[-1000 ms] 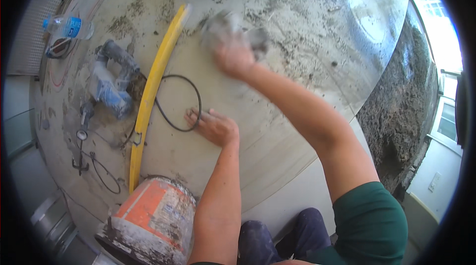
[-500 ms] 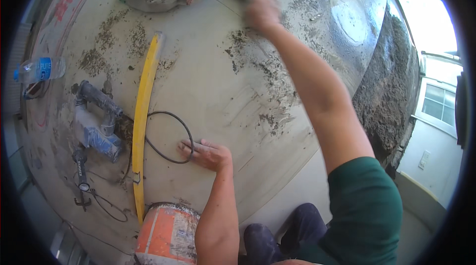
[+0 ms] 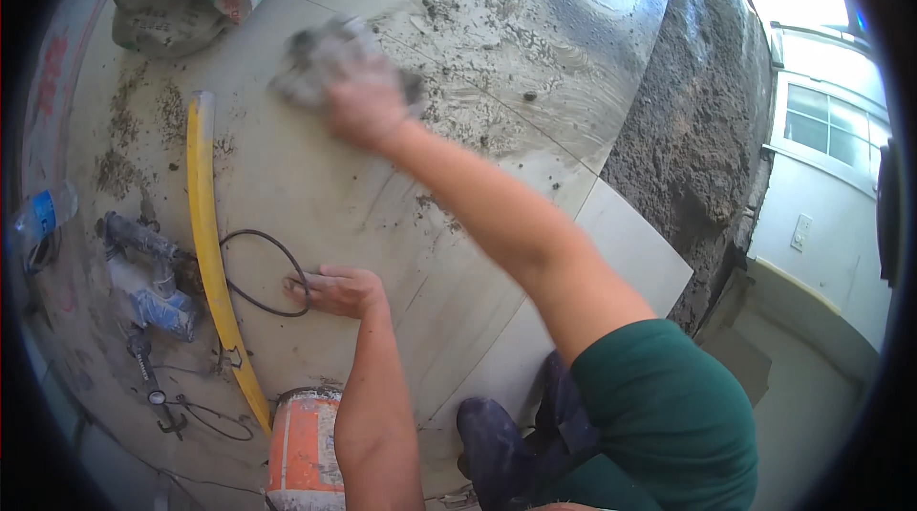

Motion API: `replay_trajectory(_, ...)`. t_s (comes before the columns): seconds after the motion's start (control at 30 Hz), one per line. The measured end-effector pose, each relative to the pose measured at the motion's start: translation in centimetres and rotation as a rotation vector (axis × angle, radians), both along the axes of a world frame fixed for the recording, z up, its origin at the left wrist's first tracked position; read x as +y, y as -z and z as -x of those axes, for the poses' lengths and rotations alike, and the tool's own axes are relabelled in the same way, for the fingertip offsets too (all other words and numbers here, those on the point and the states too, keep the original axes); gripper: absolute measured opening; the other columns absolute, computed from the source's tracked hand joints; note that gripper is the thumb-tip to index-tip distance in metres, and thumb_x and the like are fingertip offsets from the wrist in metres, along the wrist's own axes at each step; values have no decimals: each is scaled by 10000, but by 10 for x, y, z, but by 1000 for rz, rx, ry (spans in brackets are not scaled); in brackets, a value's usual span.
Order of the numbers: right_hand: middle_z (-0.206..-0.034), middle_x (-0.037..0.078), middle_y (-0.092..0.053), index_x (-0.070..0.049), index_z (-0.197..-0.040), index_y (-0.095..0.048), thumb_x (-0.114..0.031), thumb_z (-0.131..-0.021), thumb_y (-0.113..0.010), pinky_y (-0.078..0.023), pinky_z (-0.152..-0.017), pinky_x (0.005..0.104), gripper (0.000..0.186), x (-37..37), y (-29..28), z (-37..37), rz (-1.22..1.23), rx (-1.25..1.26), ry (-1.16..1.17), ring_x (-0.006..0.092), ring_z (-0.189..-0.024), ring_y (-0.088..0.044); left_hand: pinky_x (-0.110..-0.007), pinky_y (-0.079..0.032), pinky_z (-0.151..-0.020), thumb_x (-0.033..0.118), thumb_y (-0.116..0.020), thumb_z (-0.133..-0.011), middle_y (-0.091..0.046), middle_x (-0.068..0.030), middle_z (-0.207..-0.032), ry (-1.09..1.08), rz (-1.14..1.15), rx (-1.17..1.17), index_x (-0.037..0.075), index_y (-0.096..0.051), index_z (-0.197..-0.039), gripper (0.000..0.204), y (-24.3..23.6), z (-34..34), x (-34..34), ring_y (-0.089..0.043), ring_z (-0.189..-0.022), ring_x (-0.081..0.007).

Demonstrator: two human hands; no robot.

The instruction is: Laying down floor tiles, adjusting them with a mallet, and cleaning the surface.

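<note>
My right hand (image 3: 368,108), smeared by motion, presses a dirty grey rag (image 3: 323,54) onto the large beige floor tiles (image 3: 458,291). The rag is bunched under the fingers, and its exact shape is blurred. Gritty dark mortar crumbs (image 3: 497,29) lie scattered to the right of it. Lower down, my left hand (image 3: 346,291) rests on the tile with its fingers stretched out, holding nothing. A loop of black cable (image 3: 258,232) curves past its fingertips.
On the left are a yellow straight bar (image 3: 202,186), a dusty blue-grey power tool (image 3: 158,306) and a plastic bottle (image 3: 48,210). An orange-and-white bucket (image 3: 304,444) stands by my left forearm. A crumpled sack (image 3: 172,10) lies at the far left; bare mortar (image 3: 693,148) borders the tiles rightward.
My right hand has swept the rag left and nearer across the tiles. The view has shifted to the right, while my left hand stays on the tile by the cable loop.
</note>
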State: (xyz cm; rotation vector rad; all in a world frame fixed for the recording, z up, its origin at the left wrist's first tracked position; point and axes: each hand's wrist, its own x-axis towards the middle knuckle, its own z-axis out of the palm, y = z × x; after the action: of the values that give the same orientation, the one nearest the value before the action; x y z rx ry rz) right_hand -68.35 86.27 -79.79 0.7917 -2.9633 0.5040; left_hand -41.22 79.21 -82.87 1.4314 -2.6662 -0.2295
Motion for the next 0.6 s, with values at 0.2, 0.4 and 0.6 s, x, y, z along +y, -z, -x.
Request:
replay_trajectory(0.2, -1408, 137, -544, -144, -1315, -609, -205, -805, -658, -395, -1076, 557, 516, 113, -29, -7, 82, 144, 212, 370, -1340, -464, -551, -240, -1175, 238, -394, -1012, -289, -330, -1524, -2, -9, -44, -127, -252, -1483, 613, -8, 17, 13, -256, -1444, -471)
replay_trajectory(0.4, -1515, 35, -468, -209, -1345, -600, -288, -829, -628, -471, -947, 526, 522, 84, -13, -176, 85, -14, -380, 332, -1374, -440, -533, -291, -1153, 221, -445, -996, -329, -325, -1493, 65, 107, -11, -122, -294, -1468, 603, 8, -5, -9, -314, -1412, -463)
replay_trajectory(0.6, -1304, 63, -626, -262, -1247, -685, -272, -775, -751, -531, -904, 469, 477, 194, -15, -12, -19, 207, 206, 291, -1204, -591, -546, -291, -1147, 222, -449, -993, -349, -327, -1473, -5, 30, -26, -118, -302, -1463, 598, 2, 15, 18, -326, -1400, -465)
